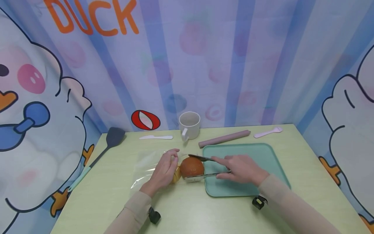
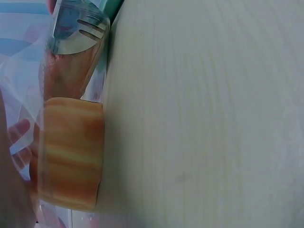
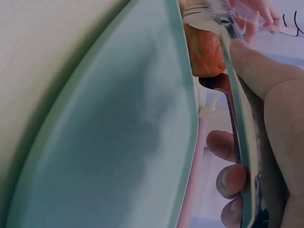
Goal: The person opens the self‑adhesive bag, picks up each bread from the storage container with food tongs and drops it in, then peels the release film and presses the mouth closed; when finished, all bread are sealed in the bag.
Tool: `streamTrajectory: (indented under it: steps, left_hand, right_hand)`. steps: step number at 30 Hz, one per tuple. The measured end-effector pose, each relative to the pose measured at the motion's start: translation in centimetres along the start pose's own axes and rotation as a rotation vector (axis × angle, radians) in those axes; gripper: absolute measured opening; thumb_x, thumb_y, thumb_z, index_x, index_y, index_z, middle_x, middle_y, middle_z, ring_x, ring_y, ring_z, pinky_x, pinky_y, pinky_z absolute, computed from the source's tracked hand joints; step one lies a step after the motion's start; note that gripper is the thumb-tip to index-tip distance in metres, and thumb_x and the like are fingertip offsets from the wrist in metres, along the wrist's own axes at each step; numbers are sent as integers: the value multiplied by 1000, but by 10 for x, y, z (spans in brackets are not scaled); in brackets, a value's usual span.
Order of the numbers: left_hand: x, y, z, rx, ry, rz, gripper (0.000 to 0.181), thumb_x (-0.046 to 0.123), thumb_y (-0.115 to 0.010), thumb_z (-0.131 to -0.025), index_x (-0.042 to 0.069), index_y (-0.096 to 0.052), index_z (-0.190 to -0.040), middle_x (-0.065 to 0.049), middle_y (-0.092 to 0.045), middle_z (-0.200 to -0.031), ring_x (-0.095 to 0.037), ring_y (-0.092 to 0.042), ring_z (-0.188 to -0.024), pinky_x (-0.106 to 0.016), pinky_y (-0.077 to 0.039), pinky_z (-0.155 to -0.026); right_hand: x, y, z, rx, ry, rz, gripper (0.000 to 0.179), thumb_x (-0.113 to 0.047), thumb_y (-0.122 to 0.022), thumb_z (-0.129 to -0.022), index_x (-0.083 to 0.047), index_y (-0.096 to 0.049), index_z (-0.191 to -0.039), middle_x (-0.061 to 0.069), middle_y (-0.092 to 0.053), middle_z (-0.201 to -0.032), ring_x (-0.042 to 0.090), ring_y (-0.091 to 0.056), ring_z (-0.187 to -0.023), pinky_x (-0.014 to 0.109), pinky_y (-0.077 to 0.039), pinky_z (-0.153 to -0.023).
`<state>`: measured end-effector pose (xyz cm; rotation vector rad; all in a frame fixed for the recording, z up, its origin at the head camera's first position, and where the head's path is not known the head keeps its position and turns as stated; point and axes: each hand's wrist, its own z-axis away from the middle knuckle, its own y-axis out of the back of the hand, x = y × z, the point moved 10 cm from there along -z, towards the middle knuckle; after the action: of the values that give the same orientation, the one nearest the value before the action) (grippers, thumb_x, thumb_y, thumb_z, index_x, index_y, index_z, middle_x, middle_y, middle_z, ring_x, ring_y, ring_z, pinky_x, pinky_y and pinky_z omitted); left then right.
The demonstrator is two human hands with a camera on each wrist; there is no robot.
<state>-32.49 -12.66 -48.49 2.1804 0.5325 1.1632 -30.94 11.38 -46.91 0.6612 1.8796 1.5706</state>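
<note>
Metal food tongs [image 3: 230, 102], one end fork-shaped and the other spoon-shaped, are held in my right hand [image 1: 241, 169], thumb on one arm and fingers on the other. Between the tong ends sits a round brown bun [image 1: 192, 166], at the mouth of a clear plastic bag [image 1: 144, 165]. My left hand [image 1: 163, 169] pinches the bag's film near its mouth. A golden-brown piece of bread [image 2: 71, 152] lies inside the bag, beside the bun; the left hand partly hides it in the head view.
A green tray [image 1: 233, 191] lies under the right hand. Along the back are a white knife [image 1: 156, 137], a mug [image 1: 190, 125], a mauve rod [image 1: 225, 138] and a pink spoon [image 1: 268, 132]. A spatula [image 1: 114, 138] lies at the left edge.
</note>
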Motion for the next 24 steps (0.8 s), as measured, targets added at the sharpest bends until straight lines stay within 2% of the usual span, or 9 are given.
streamTrajectory:
  steps: [4, 8, 11, 15, 24]
  left_hand:
    - [1, -1, 0, -12, -6, -2, 8, 17, -43, -110, 12, -49, -113, -12, -60, -145, -36, -54, -135, -56, -44, -111]
    - [-2, -3, 0, -32, 12, -6, 10, 18, -42, -111, 13, -50, -113, -12, -59, -146, -34, -52, -138, -54, -42, -114]
    - [-4, -4, -1, -47, 28, -3, 11, 19, -40, -112, 13, -50, -112, -12, -59, -147, -34, -51, -139, -54, -40, -116]
    - [-4, -4, -2, -36, 18, 6, 11, 18, -41, -111, 13, -51, -110, -13, -59, -147, -35, -52, -138, -54, -40, -115]
    - [-5, -3, 0, -10, 6, 19, 10, 17, -42, -110, 13, -51, -110, -14, -61, -145, -37, -54, -136, -56, -42, -113]
  right_hand:
    - [1, 1, 2, 19, -10, -37, 72, -68, -62, -96, -27, -53, -155, -11, -55, -74, 2, -49, -61, 27, -39, -49]
    - [6, 5, 6, 29, -36, -55, 73, -66, -66, -94, -29, -52, -156, -9, -62, -81, 0, -52, -65, 26, -42, -53]
    - [11, 10, 11, 31, -57, -71, 74, -65, -68, -93, -29, -52, -156, -12, -60, -81, -1, -48, -63, 24, -40, -53]
    - [19, 18, 21, 34, -93, -105, 75, -66, -67, -94, -28, -51, -157, -15, -54, -79, 0, -40, -58, 23, -36, -51]
    - [45, 27, 47, 122, -174, -168, 75, -60, -69, -95, -26, -48, -159, -19, -52, -82, -2, -37, -55, 22, -36, -53]
